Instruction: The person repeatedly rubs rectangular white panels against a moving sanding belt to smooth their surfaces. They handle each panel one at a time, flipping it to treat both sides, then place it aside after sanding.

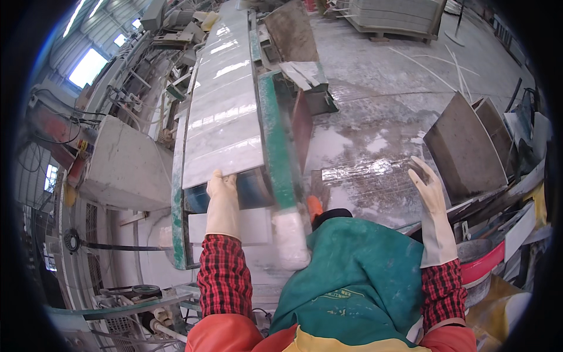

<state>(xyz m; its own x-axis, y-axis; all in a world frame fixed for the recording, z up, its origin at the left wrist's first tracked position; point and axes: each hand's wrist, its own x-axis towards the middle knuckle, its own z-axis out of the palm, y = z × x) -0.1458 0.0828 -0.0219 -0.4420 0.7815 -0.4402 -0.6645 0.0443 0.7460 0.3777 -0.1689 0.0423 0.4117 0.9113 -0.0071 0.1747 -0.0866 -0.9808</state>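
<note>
My left hand [223,190], in a cream rubber glove, grips the near edge of a wet, white, grey-veined stone slab [226,155]. Some of its fingers are hidden at that edge. The slab is the nearest of several lying in a row on a long conveyor [274,135] with green side rails. A dark blue belt or roller [253,186] shows below the slab's edge. Out to the right, my right hand [428,190], in a matching glove, hangs in the air with its fingers apart, holding nothing. It is nearest to some brown-grey panels [466,149] that lean upright.
A white wrapped pad [290,240] covers the near end of the right rail. Left of the conveyor stands a large pale block-shaped housing [126,164]. Offcuts and a red-rimmed tub [484,263] crowd the right side. Stacked slabs [393,17] stand farther back on the wet floor.
</note>
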